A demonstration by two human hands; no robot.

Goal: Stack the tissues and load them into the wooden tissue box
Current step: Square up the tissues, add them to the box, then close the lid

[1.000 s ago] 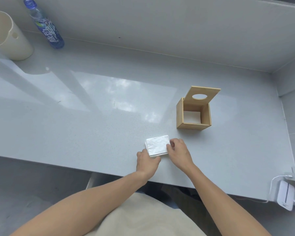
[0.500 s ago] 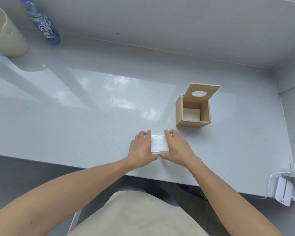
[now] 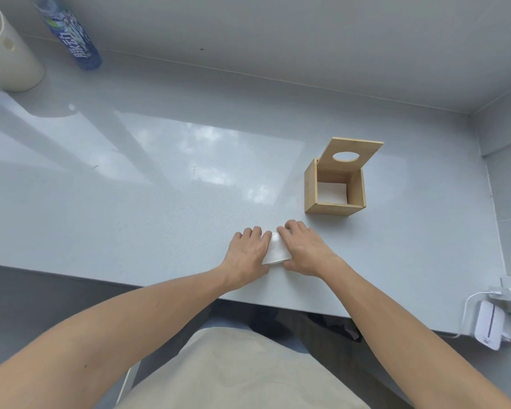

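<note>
Head view shows both hands at the lower middle of the frame, pressing in on a small white stack of tissues lying on the grey bench. The left hand holds the stack's left edge and the right hand its right edge, fingers curled over the far side, so each grip is closed on the tissues. The wooden tissue box stands just beyond, to the upper right of the hands, its lid tipped up and open, with something white lying at its bottom. Stacking looks about done; lifting the stack, loading it into the box and perhaps closing the lid are left.

A blue bottle and a cream cup stand at the upper left.
</note>
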